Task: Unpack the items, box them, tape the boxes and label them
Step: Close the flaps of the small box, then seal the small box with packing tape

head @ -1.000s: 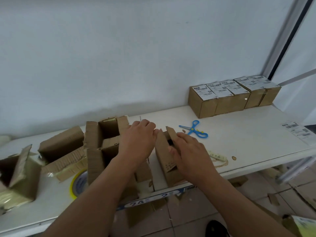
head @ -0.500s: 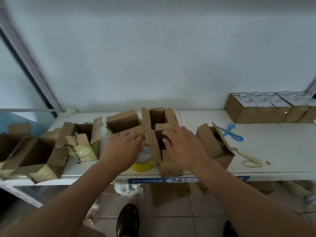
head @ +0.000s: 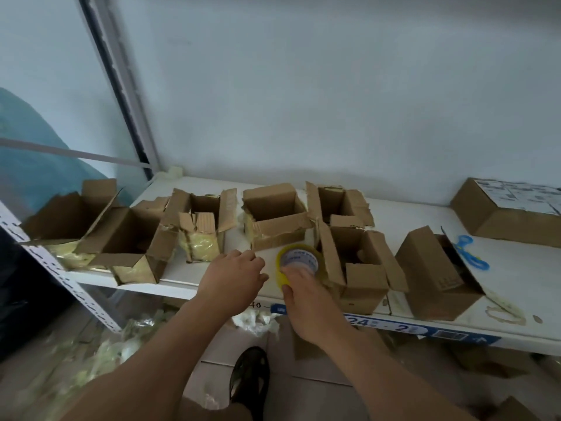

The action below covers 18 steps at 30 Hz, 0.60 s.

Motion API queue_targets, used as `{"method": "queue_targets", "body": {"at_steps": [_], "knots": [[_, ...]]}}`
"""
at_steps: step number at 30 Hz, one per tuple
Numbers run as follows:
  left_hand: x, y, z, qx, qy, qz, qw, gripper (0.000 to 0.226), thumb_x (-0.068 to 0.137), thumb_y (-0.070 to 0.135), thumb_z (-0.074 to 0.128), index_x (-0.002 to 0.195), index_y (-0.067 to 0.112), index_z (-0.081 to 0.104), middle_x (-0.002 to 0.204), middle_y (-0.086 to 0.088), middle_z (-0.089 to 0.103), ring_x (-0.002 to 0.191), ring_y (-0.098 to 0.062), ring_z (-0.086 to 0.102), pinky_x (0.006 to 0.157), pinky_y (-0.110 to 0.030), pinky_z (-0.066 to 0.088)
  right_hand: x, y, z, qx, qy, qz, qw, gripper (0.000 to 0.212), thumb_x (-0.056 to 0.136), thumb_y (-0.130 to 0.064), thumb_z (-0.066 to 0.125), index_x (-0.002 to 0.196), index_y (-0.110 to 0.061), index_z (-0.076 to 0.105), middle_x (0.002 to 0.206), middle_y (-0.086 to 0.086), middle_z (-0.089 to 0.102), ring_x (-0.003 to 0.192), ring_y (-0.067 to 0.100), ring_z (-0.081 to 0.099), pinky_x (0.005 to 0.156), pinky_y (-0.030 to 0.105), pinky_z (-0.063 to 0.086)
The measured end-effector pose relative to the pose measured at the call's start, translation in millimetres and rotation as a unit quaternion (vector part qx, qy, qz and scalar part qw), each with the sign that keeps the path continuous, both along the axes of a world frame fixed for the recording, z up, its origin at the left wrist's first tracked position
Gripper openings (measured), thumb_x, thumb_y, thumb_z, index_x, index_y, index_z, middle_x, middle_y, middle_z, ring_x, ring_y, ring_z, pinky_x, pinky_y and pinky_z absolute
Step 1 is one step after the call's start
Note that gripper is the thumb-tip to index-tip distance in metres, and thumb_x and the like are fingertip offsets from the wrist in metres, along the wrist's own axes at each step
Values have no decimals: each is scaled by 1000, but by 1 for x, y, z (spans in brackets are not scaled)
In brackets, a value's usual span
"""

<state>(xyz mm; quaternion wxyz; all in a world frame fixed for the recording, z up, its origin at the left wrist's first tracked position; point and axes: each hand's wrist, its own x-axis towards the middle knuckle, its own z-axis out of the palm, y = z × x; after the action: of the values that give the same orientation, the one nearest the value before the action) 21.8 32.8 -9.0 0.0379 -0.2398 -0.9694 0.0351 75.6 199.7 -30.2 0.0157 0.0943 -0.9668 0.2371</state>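
Note:
A yellow-rimmed tape roll (head: 299,258) lies on the white shelf (head: 516,287) near its front edge. My right hand (head: 306,294) grips the roll from the near side, fingertips over its rim. My left hand (head: 232,278) hovers just left of the roll with loosely curled fingers and holds nothing. An open cardboard box (head: 361,278) stands right of the roll, flaps up. Behind are more open boxes (head: 274,220) (head: 340,205), and another (head: 200,220) with torn flaps and yellowish tape. A box (head: 431,275) lies tipped to the right.
Two larger open boxes (head: 127,238) (head: 66,214) overhang the shelf's left end by a perforated post (head: 60,278). Blue scissors (head: 472,252) lie behind the tipped box. Labelled closed boxes (head: 510,214) stand at the far right. Tape scraps (head: 255,320) litter the floor.
My view swung left along the shelf. My right hand left the box flaps and took hold of the tape roll. My left hand dropped from the boxes to the shelf front.

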Motion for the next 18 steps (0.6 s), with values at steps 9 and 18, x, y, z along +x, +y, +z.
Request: {"method": "queue_targets", "body": {"at_steps": [9, 18], "knots": [[-8, -6, -2, 51, -28, 50, 997, 38, 102, 46, 36, 128, 26, 55, 127, 4, 57, 113, -18, 55, 89, -34, 46, -20, -9, -23, 166, -32, -101, 980, 47, 99, -34, 50, 142, -22, 38, 138, 4, 45, 129, 24, 38, 86, 35, 45], [0, -6, 23, 174, -16, 101, 979, 40, 100, 51, 40, 124, 25, 59, 125, 4, 58, 111, -19, 57, 87, -38, 49, 42, -21, -36, 137, 131, -32, 981, 36, 54, -13, 88, 85, -17, 70, 82, 3, 62, 80, 24, 59, 67, 37, 53]]}}
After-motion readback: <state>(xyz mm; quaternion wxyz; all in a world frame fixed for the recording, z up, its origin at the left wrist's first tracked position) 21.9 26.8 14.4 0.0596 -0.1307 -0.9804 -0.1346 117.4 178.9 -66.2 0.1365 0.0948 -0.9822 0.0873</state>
